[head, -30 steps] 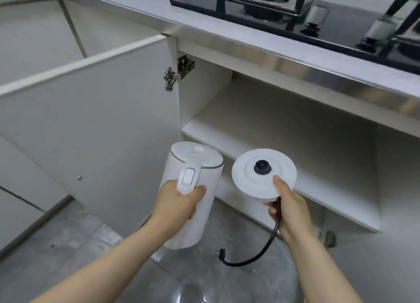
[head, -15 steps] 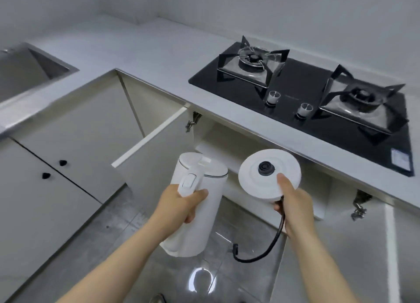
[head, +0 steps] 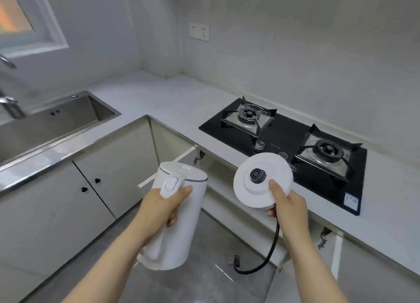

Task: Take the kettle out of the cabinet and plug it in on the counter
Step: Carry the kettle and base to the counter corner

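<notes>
Both pieces have risen clear of the cabinet, near the front edge of the hob.
My left hand grips the kettle by its handle, left of the hob; my right hand pinches the base at its rim, letting the cord dangle. Wall socket lies beyond the hob; the open door beneath could snag the plug.

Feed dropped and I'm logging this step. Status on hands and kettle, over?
Left hand grips kettle, clear of cabinet. Right hand holds base, cord dangling unplugged. Cabinet door open by kettle; wall socket across counter.
</notes>
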Action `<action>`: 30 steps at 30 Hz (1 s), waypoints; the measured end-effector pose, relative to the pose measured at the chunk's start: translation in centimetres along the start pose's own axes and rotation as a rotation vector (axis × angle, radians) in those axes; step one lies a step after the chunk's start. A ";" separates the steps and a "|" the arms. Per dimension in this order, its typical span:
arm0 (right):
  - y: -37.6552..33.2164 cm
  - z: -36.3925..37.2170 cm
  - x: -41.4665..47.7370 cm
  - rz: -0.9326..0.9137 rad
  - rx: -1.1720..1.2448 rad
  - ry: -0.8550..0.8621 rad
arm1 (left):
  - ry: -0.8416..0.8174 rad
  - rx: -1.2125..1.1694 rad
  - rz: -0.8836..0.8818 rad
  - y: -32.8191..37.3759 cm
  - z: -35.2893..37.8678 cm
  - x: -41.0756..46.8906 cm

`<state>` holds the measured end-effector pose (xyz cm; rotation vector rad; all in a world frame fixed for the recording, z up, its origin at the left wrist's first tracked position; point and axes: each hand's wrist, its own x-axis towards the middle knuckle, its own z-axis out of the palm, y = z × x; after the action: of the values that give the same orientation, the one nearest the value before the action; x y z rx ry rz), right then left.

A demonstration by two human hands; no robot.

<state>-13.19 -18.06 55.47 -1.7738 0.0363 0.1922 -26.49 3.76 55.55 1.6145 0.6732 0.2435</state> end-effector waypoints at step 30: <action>-9.4 24.0 -2.6 -0.101 0.094 -0.215 | 0.205 0.025 0.037 2.3 -21.8 3.5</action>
<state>-17.14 7.13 60.19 -1.6484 -0.1954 0.3020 -34.47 23.78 60.73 1.6402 0.8058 0.4334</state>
